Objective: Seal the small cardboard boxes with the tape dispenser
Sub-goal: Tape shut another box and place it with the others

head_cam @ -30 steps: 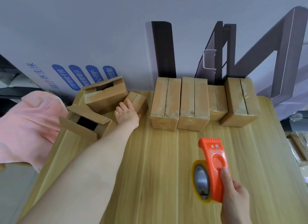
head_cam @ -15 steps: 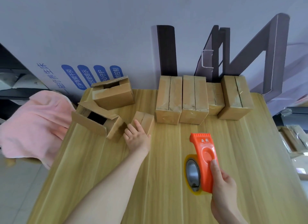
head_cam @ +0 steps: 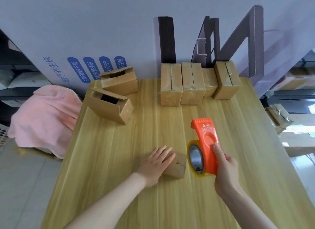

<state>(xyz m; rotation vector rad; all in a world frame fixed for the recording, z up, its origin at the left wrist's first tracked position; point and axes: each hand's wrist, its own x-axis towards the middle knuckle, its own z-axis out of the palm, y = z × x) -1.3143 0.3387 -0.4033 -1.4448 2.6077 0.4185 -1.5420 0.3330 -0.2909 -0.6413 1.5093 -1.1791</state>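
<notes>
A left hand (head_cam: 157,162) presses flat, fingers straight, on a small cardboard box (head_cam: 178,167) on the surface (head_cam: 110,160). Just right of the box, the right hand (head_cam: 225,170) grips an orange tape dispenser (head_cam: 207,140).

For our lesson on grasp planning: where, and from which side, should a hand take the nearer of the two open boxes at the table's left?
Probably from above, spanning the long front and back walls of the open box near its right end. Its top flaps gape round a dark opening and would likely give; the walls look firm.
</notes>
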